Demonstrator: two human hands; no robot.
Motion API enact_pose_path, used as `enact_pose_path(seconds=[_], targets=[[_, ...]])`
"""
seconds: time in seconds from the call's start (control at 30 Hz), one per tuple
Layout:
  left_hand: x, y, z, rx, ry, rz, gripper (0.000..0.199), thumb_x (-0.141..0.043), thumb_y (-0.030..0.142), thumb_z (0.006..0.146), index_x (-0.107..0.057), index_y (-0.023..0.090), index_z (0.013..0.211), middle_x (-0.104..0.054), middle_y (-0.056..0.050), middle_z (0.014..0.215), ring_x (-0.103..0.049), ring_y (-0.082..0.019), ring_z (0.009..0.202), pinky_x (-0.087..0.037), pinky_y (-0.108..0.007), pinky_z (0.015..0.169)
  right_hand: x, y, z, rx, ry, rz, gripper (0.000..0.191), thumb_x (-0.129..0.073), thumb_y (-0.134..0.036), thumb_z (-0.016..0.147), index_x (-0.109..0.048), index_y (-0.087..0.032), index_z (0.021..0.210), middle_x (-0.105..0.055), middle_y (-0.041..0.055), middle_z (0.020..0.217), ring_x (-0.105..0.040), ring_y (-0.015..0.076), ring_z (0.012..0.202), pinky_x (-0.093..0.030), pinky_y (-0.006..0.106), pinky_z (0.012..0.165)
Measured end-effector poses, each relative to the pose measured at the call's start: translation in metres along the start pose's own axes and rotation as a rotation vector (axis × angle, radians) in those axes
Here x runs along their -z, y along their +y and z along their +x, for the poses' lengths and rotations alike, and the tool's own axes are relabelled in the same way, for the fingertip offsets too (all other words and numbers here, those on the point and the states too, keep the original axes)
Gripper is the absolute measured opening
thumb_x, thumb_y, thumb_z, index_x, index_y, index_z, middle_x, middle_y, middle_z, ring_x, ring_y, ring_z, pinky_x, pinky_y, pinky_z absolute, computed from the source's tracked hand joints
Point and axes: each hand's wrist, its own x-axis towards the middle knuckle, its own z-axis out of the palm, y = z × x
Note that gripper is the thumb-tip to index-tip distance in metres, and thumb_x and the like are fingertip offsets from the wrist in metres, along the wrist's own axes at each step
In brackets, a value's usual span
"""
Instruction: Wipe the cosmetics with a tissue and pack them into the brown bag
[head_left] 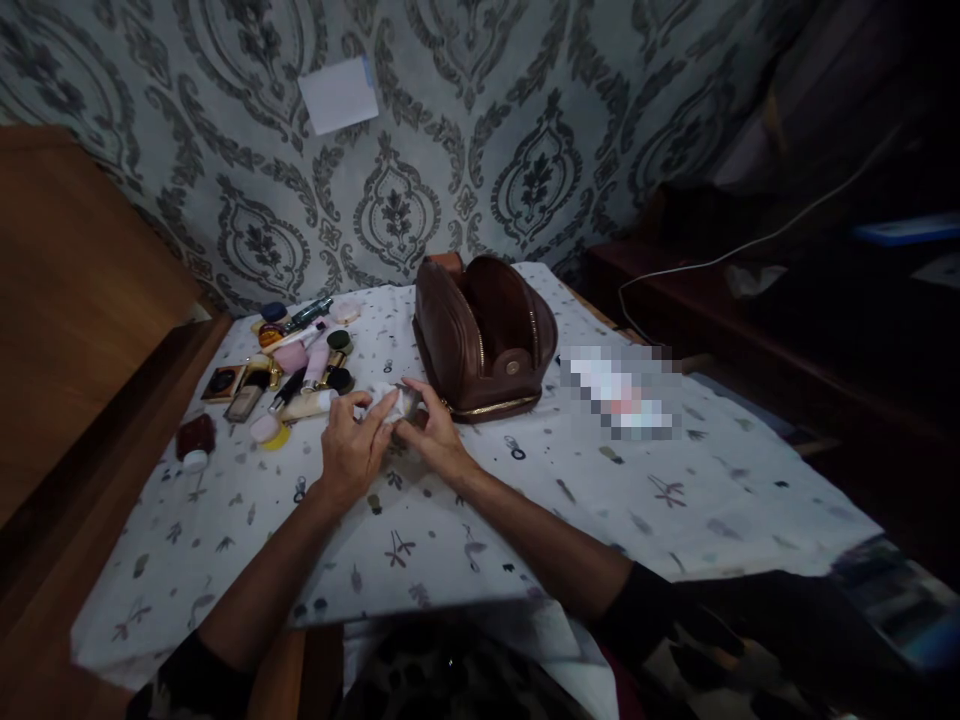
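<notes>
Both my hands meet over the cloth, just in front of the brown cosmetic bag (450, 350). My left hand (352, 450) is closed on a crumpled white tissue (384, 402). Pressed against that tissue is a small, dim item (410, 402), pinched by the fingers of my right hand (436, 440); its kind is too dark and covered to make out. The bag stands upright with its zipped top spread wide and its dark inside showing. To the left of my hands lies a cream-coloured tube (309, 405), close to my left fingers.
Several cosmetics crowd the left: a foundation bottle (246, 397), a compact (223, 382), a yellow-and-pink jar (268, 432) and a dark red bottle (196, 442). A blurred-out item (622, 392) lies right of the bag. A patterned white cloth (465, 540) covers the table; wooden furniture (82, 300) borders it left.
</notes>
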Motion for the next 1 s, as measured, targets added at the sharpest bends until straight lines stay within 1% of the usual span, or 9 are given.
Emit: enact_pose_path(seconds=[0.2,0.3,0.43,0.5,0.63,0.73,0.8,0.87,1.0], targets=[[0.006,-0.001,0.007,0.167,-0.09,-0.169,0.039,-0.039,0.035,0.1,-0.063,0.02,0.126,-0.056,-0.011,0.115,-0.055,-0.023,0.111,-0.047,-0.038,0.096,-0.003,0.003,-0.006,0.045,-0.102,-0.033,0.064,-0.073,-0.037,0.077,-0.05,-0.023,0.135,-0.052,0.0095,0.139,-0.052,0.0246,0.124,-0.044,0.042,0.104],[0.008,-0.004,0.013,0.256,-0.132,-0.285,0.04,-0.04,0.041,0.098,-0.064,0.017,0.12,-0.062,-0.01,0.108,-0.059,-0.024,0.104,-0.047,-0.038,0.094,-0.004,0.002,-0.008,0.1,-0.092,-0.095,0.063,-0.075,-0.034,0.075,-0.053,-0.024,0.133,-0.054,0.009,0.135,-0.05,0.0251,0.126,-0.04,0.043,0.108],[0.007,-0.009,0.017,0.467,-0.236,-0.487,0.046,-0.038,0.053,0.096,-0.066,0.016,0.099,-0.065,-0.005,0.088,-0.059,-0.021,0.084,-0.049,-0.034,0.08,-0.003,-0.005,-0.01,0.191,-0.094,-0.189,0.061,-0.074,-0.033,0.077,-0.053,-0.024,0.134,-0.054,0.0099,0.131,-0.051,0.0247,0.123,-0.042,0.043,0.107],[0.004,-0.01,0.017,0.568,-0.291,-0.635,0.05,-0.04,0.059,0.094,-0.066,0.017,0.093,-0.066,-0.004,0.085,-0.059,-0.021,0.084,-0.049,-0.032,0.08,-0.002,-0.008,-0.01,0.262,-0.086,-0.259,0.059,-0.072,-0.031,0.079,-0.053,-0.023,0.134,-0.054,0.0106,0.129,-0.051,0.0246,0.123,-0.041,0.043,0.108],[-0.004,-0.01,0.014,0.801,-0.316,-0.943,0.054,-0.055,0.067,0.083,-0.067,0.017,0.099,-0.071,-0.005,0.093,-0.065,-0.022,0.089,-0.052,-0.032,0.08,0.0,-0.009,-0.01,0.354,-0.073,-0.372,0.055,-0.067,-0.03,0.083,-0.051,-0.023,0.135,-0.05,0.0118,0.132,-0.045,0.0241,0.13,-0.033,0.043,0.115],[-0.008,-0.01,0.012,0.888,-0.287,-0.979,0.061,-0.06,0.069,0.076,-0.067,0.015,0.104,-0.073,-0.006,0.091,-0.068,-0.022,0.085,-0.054,-0.031,0.072,0.001,-0.009,-0.011,0.367,-0.093,-0.371,0.054,-0.064,-0.037,0.087,-0.051,-0.019,0.136,-0.05,0.0146,0.133,-0.044,0.0247,0.132,-0.033,0.043,0.116],[-0.008,-0.011,0.013,0.923,-0.257,-0.966,0.064,-0.063,0.069,0.073,-0.067,0.014,0.105,-0.073,-0.006,0.089,-0.069,-0.021,0.083,-0.055,-0.03,0.069,0.0,-0.008,-0.012,0.317,-0.085,-0.326,0.055,-0.059,-0.04,0.09,-0.049,-0.017,0.138,-0.05,0.0157,0.136,-0.045,0.0247,0.132,-0.033,0.043,0.115],[-0.008,-0.013,0.014,0.952,-0.227,-0.977,0.064,-0.066,0.067,0.072,-0.067,0.013,0.107,-0.074,-0.006,0.092,-0.069,-0.022,0.085,-0.055,-0.031,0.072,-0.002,-0.006,-0.012,0.2,-0.068,-0.234,0.058,-0.056,-0.043,0.092,-0.044,-0.017,0.143,-0.05,0.0158,0.14,-0.048,0.0245,0.13,-0.036,0.043,0.113],[-0.008,-0.014,0.014,0.908,-0.113,-0.859,0.058,-0.063,0.063,0.078,-0.068,0.016,0.11,-0.072,-0.009,0.112,-0.065,-0.026,0.11,-0.05,-0.036,0.096,-0.004,0.001,-0.008,-0.054,-0.076,0.048,0.071,-0.069,-0.049,0.082,-0.046,-0.02,0.142,-0.057,0.0109,0.136,-0.058,0.024,0.121,-0.043,0.041,0.108]])
